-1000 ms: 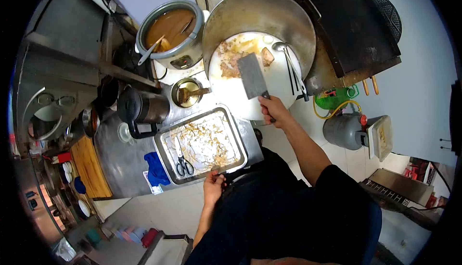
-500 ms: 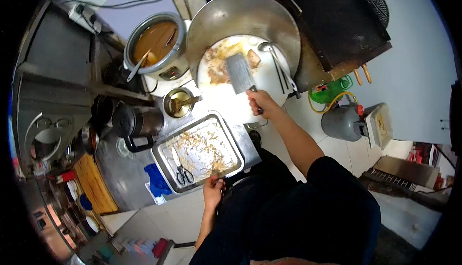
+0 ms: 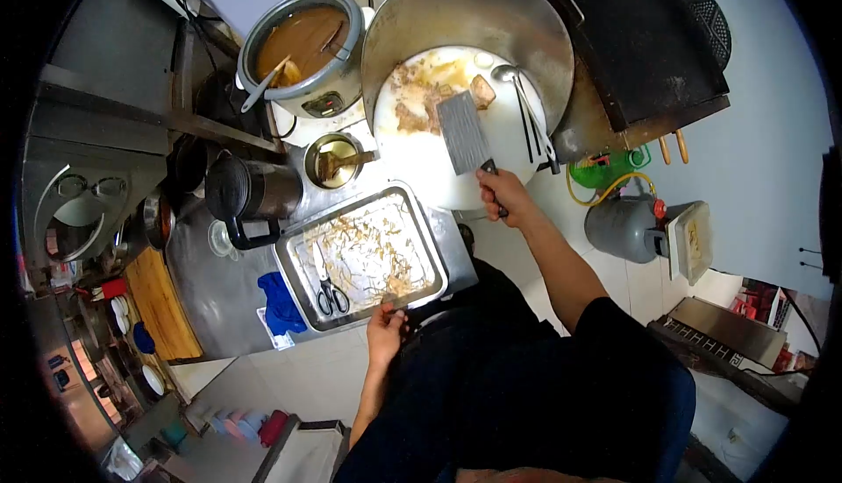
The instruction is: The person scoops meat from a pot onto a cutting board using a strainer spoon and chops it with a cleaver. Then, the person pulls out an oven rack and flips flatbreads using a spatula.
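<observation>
So the biggest thing here is the metal worktop (image 3: pixel 210 303), with a huge metal pot (image 3: pixel 491 14) up top. A white board (image 3: pixel 421 172) overlaps the pot's opening; can't tell how it's supported. There's brownish chopped food (image 3: pixel 418 102) on it, with a chunkier piece (image 3: pixel 482 93) near the blade, plus a metal ladle (image 3: pixel 526 102) and thin black sticks (image 3: pixel 529 132) off to the right.

Below the board there's a rectangular metal tray (image 3: pixel 428 230) on the worktop, with thin yellowish-brown strips (image 3: pixel 373 242) scattered over its bottom. A cooker (image 3: pixel 340 93) full of brown liquid sits left of the pot, with a pale-handled utensil (image 3: pixel 263 87) leaning on its rim. The dark jug (image 3: pixel 274 194) is just beside the tray's upper left.

The right hand (image 3: pixel 506 195) is closed around the black handle of a cleaver (image 3: pixel 463 135), broad blade over the board, near the chopped food. The left hand (image 3: pixel 385 332) is at the tray's near edge, fingers curled; honestly can't tell if it's gripping anything.

Smaller stuff: a metal bowl (image 3: pixel 317 143) between cooker and tray with a brush (image 3: pixel 342 161) resting in it, a blue cloth (image 3: pixel 281 303) just left of the tray, and black-handled scissors (image 3: pixel 331 297) lying inside the tray at its left end.
</observation>
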Motion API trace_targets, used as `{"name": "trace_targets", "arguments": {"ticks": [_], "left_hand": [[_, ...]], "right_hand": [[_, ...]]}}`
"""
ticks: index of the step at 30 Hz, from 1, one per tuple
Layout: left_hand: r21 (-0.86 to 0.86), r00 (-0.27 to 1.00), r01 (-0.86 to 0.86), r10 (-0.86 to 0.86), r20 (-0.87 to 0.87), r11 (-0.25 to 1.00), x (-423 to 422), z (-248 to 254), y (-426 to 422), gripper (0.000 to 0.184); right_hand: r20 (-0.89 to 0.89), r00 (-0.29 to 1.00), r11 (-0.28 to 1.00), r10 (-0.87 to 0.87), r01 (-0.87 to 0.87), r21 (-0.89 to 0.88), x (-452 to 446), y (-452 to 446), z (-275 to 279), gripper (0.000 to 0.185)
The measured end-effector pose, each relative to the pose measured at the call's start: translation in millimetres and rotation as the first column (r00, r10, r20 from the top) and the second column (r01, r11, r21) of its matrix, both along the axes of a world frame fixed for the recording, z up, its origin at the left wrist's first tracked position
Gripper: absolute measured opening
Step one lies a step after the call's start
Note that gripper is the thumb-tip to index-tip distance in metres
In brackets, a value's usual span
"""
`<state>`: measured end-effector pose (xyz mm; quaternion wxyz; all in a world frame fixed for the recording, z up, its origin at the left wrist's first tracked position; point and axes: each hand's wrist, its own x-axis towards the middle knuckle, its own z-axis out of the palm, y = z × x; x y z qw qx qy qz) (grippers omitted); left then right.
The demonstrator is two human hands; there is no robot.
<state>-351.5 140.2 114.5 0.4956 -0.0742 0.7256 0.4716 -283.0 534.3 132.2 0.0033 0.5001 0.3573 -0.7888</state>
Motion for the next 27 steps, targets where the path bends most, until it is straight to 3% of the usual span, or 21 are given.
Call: {"name": "trace_targets", "arguments": {"ticks": [2, 8, 10, 12, 14, 17, 18, 20, 23, 26, 27], "left_hand": [[0.029, 1.000, 0.009, -0.009, -0.015, 1.000, 2, -16, -4, 0.030], [-0.023, 1.000, 0.004, -0.004, -0.008, 1.000, -4, 6, 3, 0.029], [0.003, 1.000, -0.009, 0.010, -0.010, 1.000, -6, -13, 5, 0.030], [0.123, 0.998, -0.033, 0.040, -0.056, 0.992, 5, -33, -15, 0.030], [0.086, 0.997, 0.022, -0.016, -0.072, 0.996, -1, -15, -9, 0.030], [-0.044, 0.999, -0.045, 0.044, -0.020, 0.998, -5, 2, 1, 0.028], [-0.010, 0.999, -0.019, 0.018, -0.032, 1.000, -7, 7, -1, 0.029], [0.090, 0.996, -0.034, 0.041, -0.077, 0.995, 2, -34, -17, 0.029], [0.049, 0.998, 0.019, -0.016, -0.058, 0.999, -2, -22, -13, 0.030], [0.063, 0.997, -0.067, 0.069, -0.035, 0.996, 0, -30, -12, 0.031], [0.062, 0.996, -0.076, 0.079, -0.033, 0.995, -1, -26, -7, 0.031]], "right_hand": [[-0.044, 0.999, 1.000, -0.003, 0.004, 0.024, -4, 7, 2, 0.029], [0.108, 0.991, 0.985, 0.075, -0.091, 0.147, -6, -23, 14, 0.029], [-0.001, 0.996, 0.979, 0.091, -0.090, 0.182, -21, -22, 24, 0.030], [0.028, 0.992, 0.976, 0.124, -0.127, 0.177, -28, -23, 11, 0.030], [0.046, 0.988, 0.970, 0.147, -0.153, 0.190, -23, -23, -6, 0.030], [0.086, 0.990, 0.986, 0.110, -0.119, 0.115, -4, -14, -17, 0.031], [0.066, 0.996, 0.994, 0.062, -0.068, 0.082, 3, -27, -12, 0.031], [0.024, 0.999, 0.995, 0.023, -0.025, 0.095, -4, -17, -1, 0.032], [-0.046, 0.999, 0.999, 0.024, -0.021, 0.050, -8, -23, -1, 0.033], [0.050, 0.997, 0.978, 0.061, -0.069, 0.198, -9, -11, -9, 0.032], [0.126, 0.985, 0.931, 0.113, -0.150, 0.332, -10, -7, 4, 0.032]]}}
